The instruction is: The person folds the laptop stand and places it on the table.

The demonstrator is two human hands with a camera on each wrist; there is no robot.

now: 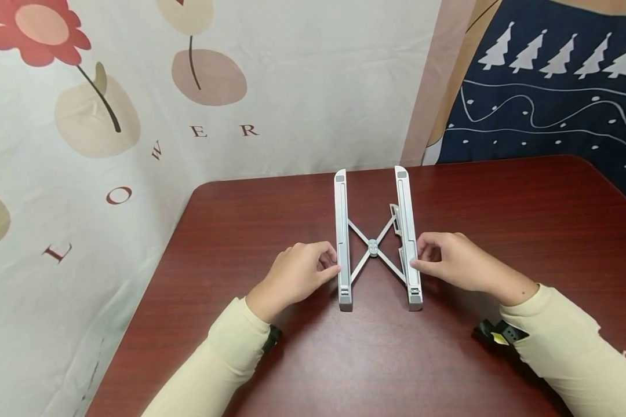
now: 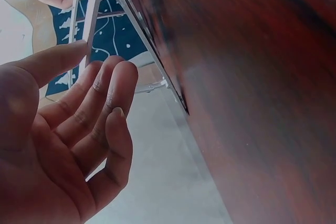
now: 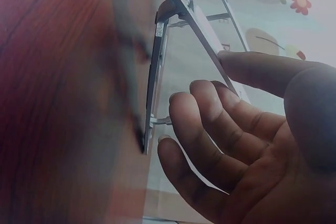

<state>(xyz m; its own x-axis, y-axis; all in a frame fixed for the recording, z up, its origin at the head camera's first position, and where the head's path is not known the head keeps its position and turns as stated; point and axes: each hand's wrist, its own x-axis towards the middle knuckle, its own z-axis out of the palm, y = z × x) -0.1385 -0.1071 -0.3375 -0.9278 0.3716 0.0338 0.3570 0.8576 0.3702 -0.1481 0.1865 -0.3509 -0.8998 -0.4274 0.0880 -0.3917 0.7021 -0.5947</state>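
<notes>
Silver stand (image 1: 373,248) sits between curled hands (image 1: 298,272) (image 1: 456,262), thumbs (image 1: 327,274) pinching its rails (image 1: 341,223).

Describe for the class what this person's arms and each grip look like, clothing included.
Long, pale-yellow fabric sleeves cover both arms. A black item shows partly at the left cuff; by the right cuff sits a black strap with a small bright-yellow tag. The left grip and right grip wear no gloves.
</notes>
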